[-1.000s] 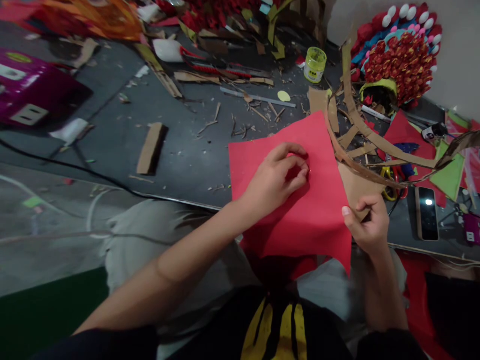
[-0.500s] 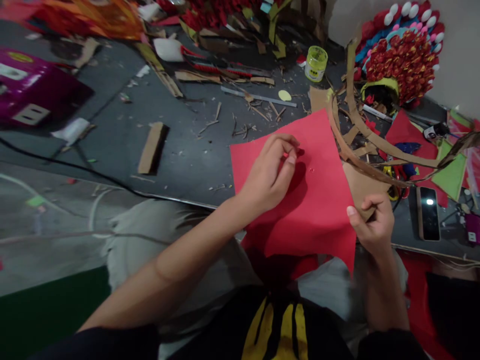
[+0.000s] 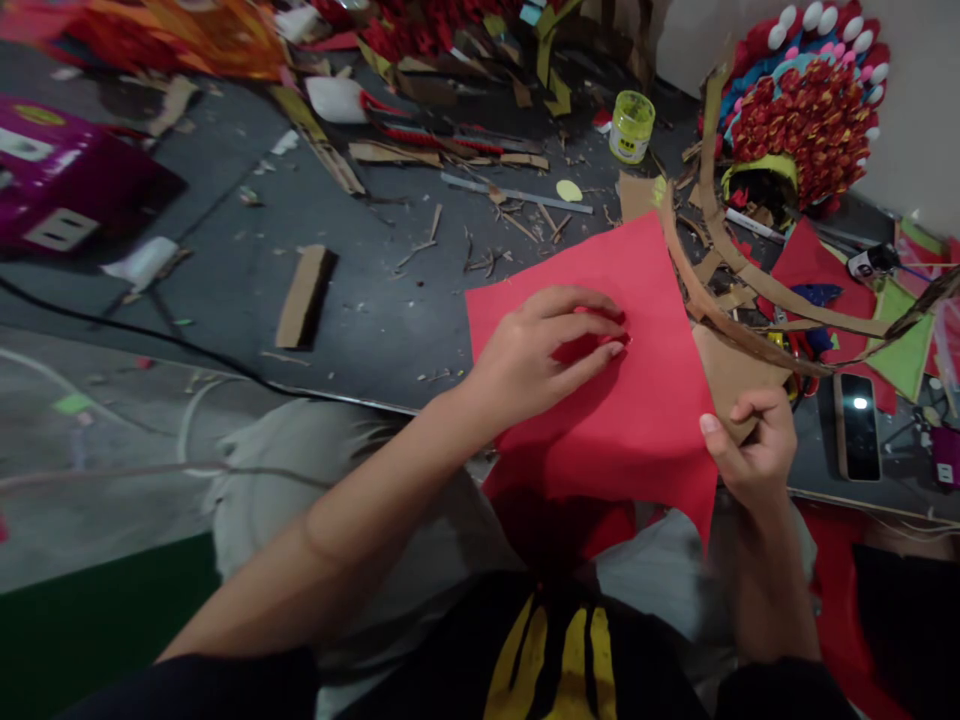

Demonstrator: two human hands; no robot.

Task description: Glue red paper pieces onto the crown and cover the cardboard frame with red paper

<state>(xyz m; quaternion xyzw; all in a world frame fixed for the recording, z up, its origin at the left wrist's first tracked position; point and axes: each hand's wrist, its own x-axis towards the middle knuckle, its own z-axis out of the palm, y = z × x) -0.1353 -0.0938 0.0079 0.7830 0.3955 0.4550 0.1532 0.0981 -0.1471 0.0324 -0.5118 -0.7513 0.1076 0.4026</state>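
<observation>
Item: one red sheet [image 3: 660, 400], lying partly on the dark surface [image 3: 390, 330] and extending past its near edge over the lap, its longer run appearing to go from the far edge toward the body, no clear long axis being readable. Left hand [image 3: 551, 350]: over the sheet's middle, grip loose, fingers spread and pointing toward the right side, any contact at the fingertips uncertain. Right hand [image 3: 754, 445]: nearer the right edge, grip pinched on the sheet's margin beside the brown cardboard [image 3: 731, 370], the sheet lying leftward of it, cardboard contact unclear.
</observation>
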